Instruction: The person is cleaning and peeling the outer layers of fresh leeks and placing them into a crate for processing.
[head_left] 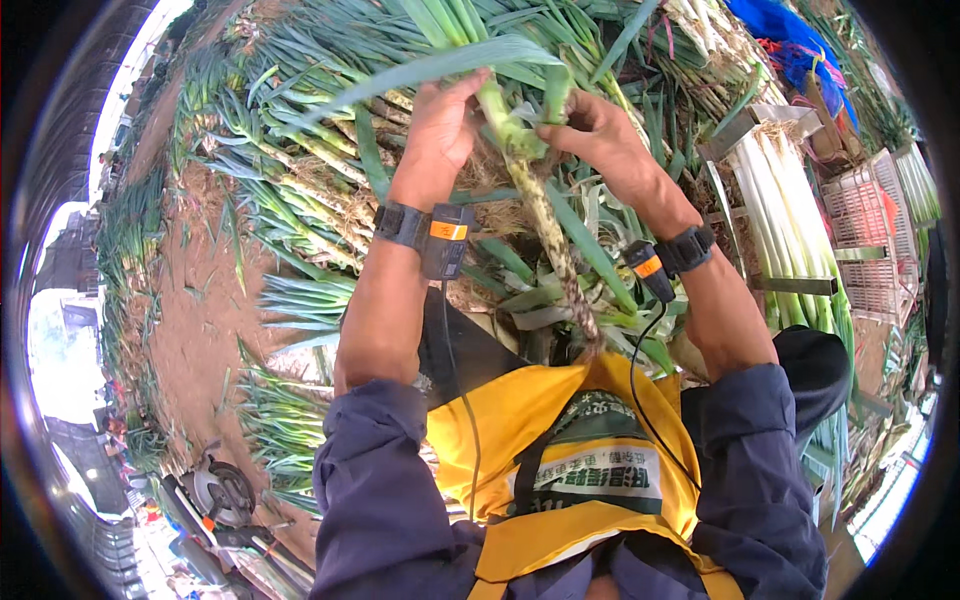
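Observation:
A long leek slants across in front of me, its dirt-speckled stalk pointing down toward my yellow apron and its green leaves pointing away. My left hand is closed around the leek near the base of its leaves. On the other side, my right hand pinches a green outer leaf that stands out from the stalk. One broad leaf bends over to the left above my left wrist. Loose leaf scraps lie below the stalk.
Unpeeled leeks are heaped ahead and to the left. At right, a metal rack holds pale, cleaned leeks, beside a white plastic crate. Blue sheeting lies at far right. A wheeled machine stands at lower left.

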